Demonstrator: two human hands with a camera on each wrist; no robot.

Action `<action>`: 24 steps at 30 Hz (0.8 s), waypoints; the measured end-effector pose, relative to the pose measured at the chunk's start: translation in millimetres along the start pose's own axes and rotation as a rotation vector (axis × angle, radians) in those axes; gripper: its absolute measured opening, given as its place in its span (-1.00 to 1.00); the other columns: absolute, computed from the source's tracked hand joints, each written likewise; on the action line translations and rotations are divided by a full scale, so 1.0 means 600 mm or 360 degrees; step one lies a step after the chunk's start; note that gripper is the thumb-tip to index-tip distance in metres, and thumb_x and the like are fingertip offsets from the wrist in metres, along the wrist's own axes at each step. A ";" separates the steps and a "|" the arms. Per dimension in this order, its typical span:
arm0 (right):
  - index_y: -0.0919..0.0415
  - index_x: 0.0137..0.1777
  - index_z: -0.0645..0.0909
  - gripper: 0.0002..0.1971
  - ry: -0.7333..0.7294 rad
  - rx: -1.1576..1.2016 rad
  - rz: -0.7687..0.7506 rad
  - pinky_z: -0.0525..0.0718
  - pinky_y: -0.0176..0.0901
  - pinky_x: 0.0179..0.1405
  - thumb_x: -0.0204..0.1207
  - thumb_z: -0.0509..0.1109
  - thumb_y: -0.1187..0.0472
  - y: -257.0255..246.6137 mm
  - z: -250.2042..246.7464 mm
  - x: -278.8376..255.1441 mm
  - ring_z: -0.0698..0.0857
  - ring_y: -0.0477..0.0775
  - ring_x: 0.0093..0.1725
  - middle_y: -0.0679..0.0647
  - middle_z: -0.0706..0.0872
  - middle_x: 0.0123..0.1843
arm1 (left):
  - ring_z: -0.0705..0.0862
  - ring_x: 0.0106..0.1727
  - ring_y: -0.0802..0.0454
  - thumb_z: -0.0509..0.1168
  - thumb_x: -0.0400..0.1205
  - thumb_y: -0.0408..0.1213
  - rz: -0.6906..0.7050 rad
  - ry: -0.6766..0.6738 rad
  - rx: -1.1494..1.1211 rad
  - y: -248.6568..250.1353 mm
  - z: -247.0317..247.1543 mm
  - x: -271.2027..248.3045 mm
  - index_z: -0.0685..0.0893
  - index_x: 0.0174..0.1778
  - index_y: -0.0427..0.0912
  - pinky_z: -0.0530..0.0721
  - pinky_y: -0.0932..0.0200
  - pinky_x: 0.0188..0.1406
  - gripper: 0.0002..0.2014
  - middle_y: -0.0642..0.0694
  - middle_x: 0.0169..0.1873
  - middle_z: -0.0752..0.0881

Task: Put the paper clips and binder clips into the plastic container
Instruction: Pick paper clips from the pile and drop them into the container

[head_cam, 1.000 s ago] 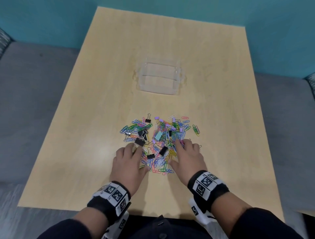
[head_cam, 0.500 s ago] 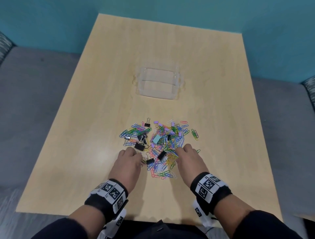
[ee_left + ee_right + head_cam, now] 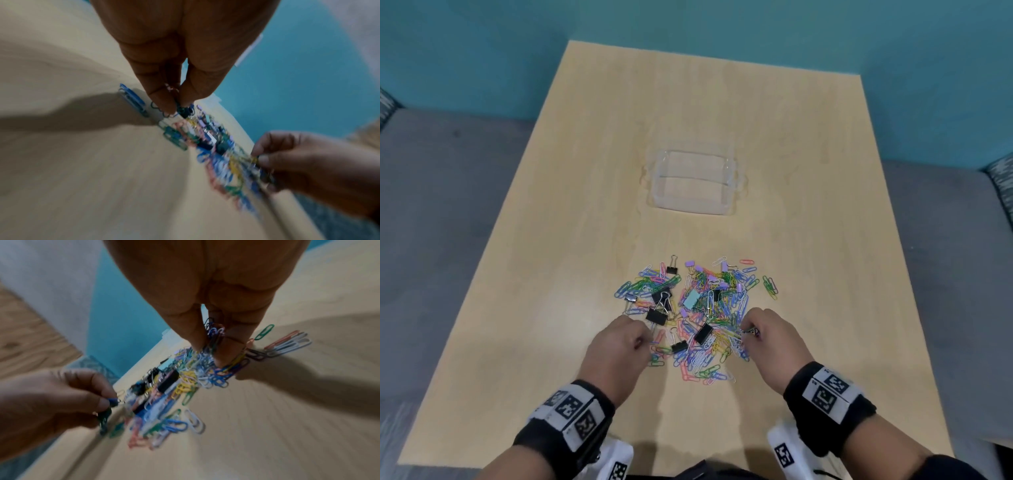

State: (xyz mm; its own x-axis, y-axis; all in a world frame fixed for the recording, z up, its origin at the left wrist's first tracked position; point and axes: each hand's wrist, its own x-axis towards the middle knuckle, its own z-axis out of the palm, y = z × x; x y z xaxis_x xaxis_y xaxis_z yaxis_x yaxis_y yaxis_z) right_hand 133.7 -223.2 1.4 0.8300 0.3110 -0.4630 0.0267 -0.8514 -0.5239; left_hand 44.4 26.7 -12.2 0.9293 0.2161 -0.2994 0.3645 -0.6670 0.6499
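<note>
Coloured wire, right grip: the right hand [image 3: 768, 342] has thumb and fingers [image 3: 195, 331] pressed together on a small bunch of paper clips [image 3: 214, 335], at the near right edge of the pile.
Left grip: the left hand [image 3: 619, 353] pinches a few clips between thumb and fingertips [image 3: 162, 99] at the pile's near left edge; the wrist view is too blurred to tell which kind.
Pile: paper clips [image 3: 709, 356] in many colours lie scattered between and beyond both hands, mixed with binder clips [image 3: 656, 316], black, lilac and one pale green.
Plastic container [image 3: 693, 205]: clear, upright, well beyond the pile toward the table's far end, nothing visible inside.
Table [image 3: 551, 274]: pale wood, with grey floor on either side and a teal wall behind.
</note>
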 end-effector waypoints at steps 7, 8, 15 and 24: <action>0.24 -0.22 0.58 -0.80 -0.0505 0.1448 0.0414 0.60 0.03 -0.37 0.48 0.36 0.54 -0.023 -0.058 0.032 0.61 0.15 -0.53 0.09 0.53 -0.44 | 0.62 -0.50 -0.03 0.41 0.23 -0.42 -0.0599 -0.0298 -0.1293 0.064 -0.070 0.044 0.73 -0.39 -0.28 0.63 0.16 -0.44 -0.93 -0.23 -0.49 0.62; 0.26 -0.19 0.57 -0.81 -0.0555 0.1602 0.0413 0.66 -0.06 -0.44 0.49 0.36 0.56 -0.035 -0.072 0.041 0.62 0.15 -0.53 0.10 0.54 -0.43 | 0.60 -0.49 -0.03 0.44 0.27 -0.49 -0.0617 -0.0312 -0.1421 0.074 -0.078 0.056 0.72 -0.35 -0.34 0.66 0.17 -0.47 -0.92 -0.24 -0.47 0.60; 0.30 -0.20 0.51 -0.81 -0.0359 0.1957 0.0352 0.72 -0.21 -0.55 0.54 0.26 0.57 -0.122 -0.145 0.185 0.63 0.11 -0.49 0.23 0.58 -0.31 | 0.64 -0.43 -0.01 0.30 0.50 -0.69 -0.0565 -0.0050 -0.1573 0.134 -0.115 0.225 0.62 -0.30 -0.35 0.71 0.26 -0.44 -0.82 -0.22 -0.37 0.64; 0.26 -0.13 0.57 -0.92 0.0026 0.1459 0.0174 0.79 0.01 -0.22 0.52 0.39 0.42 -0.216 -0.191 0.317 0.62 0.16 -0.29 0.26 0.61 -0.16 | 0.67 -0.36 -0.06 0.32 0.46 -0.64 -0.0282 0.0221 -0.1208 0.189 -0.124 0.382 0.69 -0.33 -0.24 0.78 0.03 -0.11 -0.79 -0.16 -0.37 0.63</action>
State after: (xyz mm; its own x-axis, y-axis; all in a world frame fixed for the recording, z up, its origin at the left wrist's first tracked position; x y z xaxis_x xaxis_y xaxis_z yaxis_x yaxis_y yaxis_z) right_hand 351.8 -101.9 63.3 0.8099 0.2369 -0.5367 -0.4980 -0.2058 -0.8424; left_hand 303.3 53.6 45.1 0.8343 0.3938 -0.3858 0.4022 0.0438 0.9145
